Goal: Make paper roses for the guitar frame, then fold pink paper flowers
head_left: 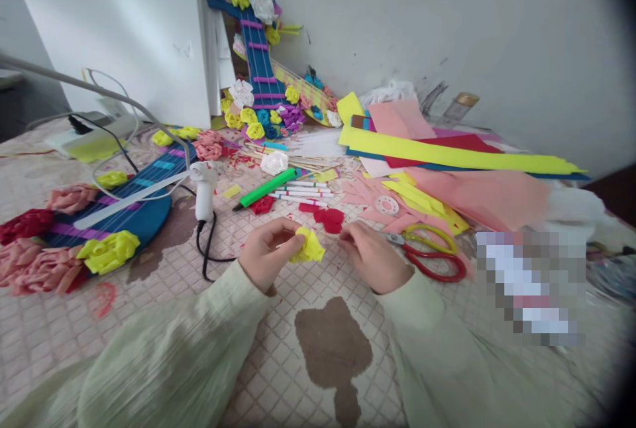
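Note:
My left hand (267, 254) pinches a crumpled yellow paper flower (309, 246) between thumb and fingers, just above the patterned cloth. My right hand (371, 256) sits close to the right of the flower with fingers curled; whether it grips a thin strip or stick leading to the flower is unclear. A red paper flower (330, 218) lies just beyond both hands. Red-and-yellow-handled scissors (430, 257) lie right of my right hand.
A white glue gun (204, 191) with a black cord stands left of the hands. Markers (298, 191), a green pen (265, 189), coloured paper sheets (447, 156), a tape roll (386, 205) and blue guitar-shaped boards (124, 206) with paper flowers crowd the far side.

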{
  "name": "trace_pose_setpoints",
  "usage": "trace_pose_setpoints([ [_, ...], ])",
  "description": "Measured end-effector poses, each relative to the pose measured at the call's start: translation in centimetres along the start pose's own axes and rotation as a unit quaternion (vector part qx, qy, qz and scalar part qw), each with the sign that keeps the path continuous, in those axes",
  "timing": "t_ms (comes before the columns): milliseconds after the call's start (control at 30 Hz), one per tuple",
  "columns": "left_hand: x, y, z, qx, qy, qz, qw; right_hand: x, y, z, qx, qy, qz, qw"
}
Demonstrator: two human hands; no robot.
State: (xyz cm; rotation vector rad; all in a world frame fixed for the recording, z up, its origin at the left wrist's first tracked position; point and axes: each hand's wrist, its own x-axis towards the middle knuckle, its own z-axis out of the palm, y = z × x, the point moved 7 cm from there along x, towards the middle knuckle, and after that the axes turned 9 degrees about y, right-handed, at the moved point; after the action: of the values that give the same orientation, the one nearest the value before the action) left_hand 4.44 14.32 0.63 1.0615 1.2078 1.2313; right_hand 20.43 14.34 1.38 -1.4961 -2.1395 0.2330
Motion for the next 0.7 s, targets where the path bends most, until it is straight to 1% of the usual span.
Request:
trace_pose_setpoints([
  [67,0.0,0.1,0.0,0.012,0.003,-0.004,1.0,0.1,-0.6,-1.4,0.081,0.052,-0.005,0.995],
  [100,0.0,0.1,0.0,0.018,0.002,-0.006,1.0,0.1,-1.0,-2.0,0.127,0.066,-0.014,0.99],
  [167,-0.1,0.0,0.1,0.029,-0.002,-0.008,1.0,0.0,-2.1,-2.8,0.194,0.069,-0.046,0.978],
  [200,-0.2,-0.1,0.2,0.034,-0.006,-0.008,0.999,-0.1,-2.6,-2.9,0.208,0.063,-0.062,0.974],
  [300,-0.4,-0.2,0.6,0.047,-0.026,0.003,0.999,-0.3,-3.4,-2.7,0.196,0.046,-0.091,0.975],
  [467,-0.7,-0.3,1.2,0.07,-0.071,0.031,0.994,-0.3,-3.3,-2.2,0.165,0.044,-0.089,0.981],
  [567,-0.8,-0.3,1.1,0.09,-0.071,0.058,0.992,-0.3,-3.2,-2.2,0.16,0.049,-0.08,0.983],
  [700,-0.8,-0.2,0.8,0.158,-0.059,0.112,0.979,-0.4,-3.3,-2.3,0.143,0.072,-0.079,0.984],
])
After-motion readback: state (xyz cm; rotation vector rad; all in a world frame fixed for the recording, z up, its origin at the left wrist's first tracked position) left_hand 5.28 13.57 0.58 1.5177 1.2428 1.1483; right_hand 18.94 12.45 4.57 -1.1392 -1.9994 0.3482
